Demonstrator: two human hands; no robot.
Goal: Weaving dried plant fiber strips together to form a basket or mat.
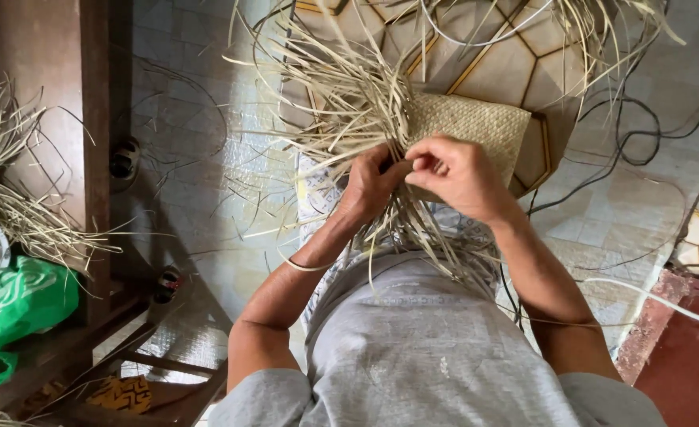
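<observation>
A tan woven straw mat (476, 126) lies in front of me, its finished patch to the right and many loose pale straw strips (341, 95) fanning out to the left and toward my lap. My left hand (369, 186) grips a bunch of the strips at the mat's near edge. My right hand (456, 174) is right beside it, fingers pinched on a strip at the same edge. Both hands nearly touch. Strips hang down over my grey shirt.
A dark wooden frame (96, 158) stands at the left with a heap of dry straw (9, 198) and a green plastic bag (17, 300). Tiled floor (191, 182) lies below. Dark cords (642, 134) trail at the right, near a red surface (681, 364).
</observation>
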